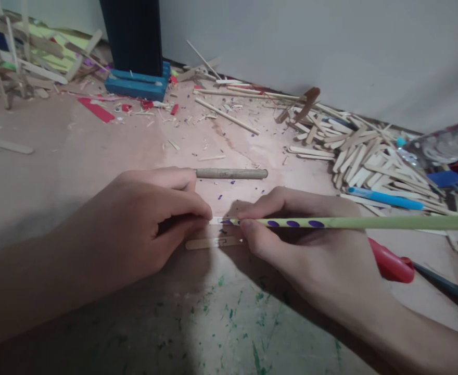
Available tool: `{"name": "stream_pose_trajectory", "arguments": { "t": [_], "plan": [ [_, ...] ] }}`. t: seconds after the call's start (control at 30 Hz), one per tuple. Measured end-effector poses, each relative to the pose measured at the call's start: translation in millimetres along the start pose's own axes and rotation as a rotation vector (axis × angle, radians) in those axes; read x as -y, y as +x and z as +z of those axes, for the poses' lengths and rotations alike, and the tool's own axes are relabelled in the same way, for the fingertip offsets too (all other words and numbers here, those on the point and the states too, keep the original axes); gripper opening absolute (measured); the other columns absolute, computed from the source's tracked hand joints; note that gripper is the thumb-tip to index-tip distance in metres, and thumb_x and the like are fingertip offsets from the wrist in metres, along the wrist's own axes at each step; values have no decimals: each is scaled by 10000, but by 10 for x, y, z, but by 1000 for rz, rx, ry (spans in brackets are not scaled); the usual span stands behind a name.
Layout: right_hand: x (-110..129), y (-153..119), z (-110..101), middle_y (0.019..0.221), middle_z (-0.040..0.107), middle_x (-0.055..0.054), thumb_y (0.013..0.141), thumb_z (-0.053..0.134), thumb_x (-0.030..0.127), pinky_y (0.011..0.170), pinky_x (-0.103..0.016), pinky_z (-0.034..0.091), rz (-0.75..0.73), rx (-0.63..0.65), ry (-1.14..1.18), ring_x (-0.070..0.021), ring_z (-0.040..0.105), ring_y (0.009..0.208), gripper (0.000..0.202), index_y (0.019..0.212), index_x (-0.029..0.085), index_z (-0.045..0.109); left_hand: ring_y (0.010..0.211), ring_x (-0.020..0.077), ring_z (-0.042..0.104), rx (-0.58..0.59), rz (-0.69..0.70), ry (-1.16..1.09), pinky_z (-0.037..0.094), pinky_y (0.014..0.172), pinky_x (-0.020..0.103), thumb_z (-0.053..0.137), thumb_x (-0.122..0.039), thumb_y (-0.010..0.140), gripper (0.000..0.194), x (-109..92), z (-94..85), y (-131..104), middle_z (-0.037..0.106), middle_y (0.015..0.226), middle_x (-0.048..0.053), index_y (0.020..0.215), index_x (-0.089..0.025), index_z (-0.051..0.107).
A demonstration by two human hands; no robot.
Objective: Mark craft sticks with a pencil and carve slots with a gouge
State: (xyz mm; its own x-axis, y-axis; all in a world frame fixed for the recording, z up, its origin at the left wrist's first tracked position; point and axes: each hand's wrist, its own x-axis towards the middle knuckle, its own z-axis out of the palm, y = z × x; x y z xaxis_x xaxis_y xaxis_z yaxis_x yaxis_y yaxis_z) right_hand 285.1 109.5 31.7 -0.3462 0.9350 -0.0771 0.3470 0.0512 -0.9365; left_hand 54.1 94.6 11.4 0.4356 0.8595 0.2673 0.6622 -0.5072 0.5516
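Left hand: the left hand [143, 219] lies knuckles-up on the surface, fingers curled narrow, fingertips pressing the near end of a flat pale wooden craft stick [218, 221].
Right hand: the right hand [307, 234] is closed on a long pale-green pencil with purple dots [354, 223]; its tip meets the pressed stick just beside the left fingertips.
Second stick: a second flat wooden craft stick with pencil marks [213, 242] lies just below the first, between the two hands, touching the right fingers.
Dowel: a short round brownish wooden dowel [231, 173] lies just beyond the left knuckles, apart from both sticks.
Surface: pinkish-tan board surface [96, 151], scuffed, with green paint flecks nearest the wrists and small wood chips and purple specks beyond the hands.
Right of right hand: red-handled scissors [393, 265] partly under the wrist; further out a loose heap of pale craft sticks [365, 156] with a blue pen [385, 198] at its near edge.
Beyond left hand: a dark upright post on a blue block base [137, 84], red paper scraps beside it; far left, a tangle of sticks [10, 62].
Room: a plain grey-white wall [330, 47] meets the surface along the far edge.
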Motion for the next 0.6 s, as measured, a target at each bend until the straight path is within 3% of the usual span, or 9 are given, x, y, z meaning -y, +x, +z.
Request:
{"name": "stream_pose_trajectory", "arguments": {
  "t": [0.13, 0.37, 0.6],
  "plan": [
    [2, -5, 1, 700, 776, -3, 797, 785, 64, 437, -173, 473, 15, 18, 49, -121, 666, 553, 153, 738, 198, 742, 742, 103, 675, -18, 9, 0, 446, 646, 227, 577, -190, 982, 290, -1, -2, -6, 739, 811, -48, 870, -287, 826],
    [-25, -27, -16, 712, 772, -17, 799, 810, 122, 453, -174, 524, 6, -107, 2, -131, 688, 569, 144, 713, 208, 733, 760, 100, 697, -19, -1, -5, 457, 656, 215, 582, -201, 998, 291, 8, 31, -3, 768, 855, -59, 920, -306, 842],
    [-37, -26, 4, 696, 758, 2, 809, 782, 104, 424, -141, 468, -7, -101, -2, -97, 653, 529, 150, 706, 200, 729, 746, 90, 687, -7, -13, -18, 453, 651, 219, 582, -182, 969, 302, 4, 23, -8, 765, 851, -59, 901, -307, 848]
  ]
}}
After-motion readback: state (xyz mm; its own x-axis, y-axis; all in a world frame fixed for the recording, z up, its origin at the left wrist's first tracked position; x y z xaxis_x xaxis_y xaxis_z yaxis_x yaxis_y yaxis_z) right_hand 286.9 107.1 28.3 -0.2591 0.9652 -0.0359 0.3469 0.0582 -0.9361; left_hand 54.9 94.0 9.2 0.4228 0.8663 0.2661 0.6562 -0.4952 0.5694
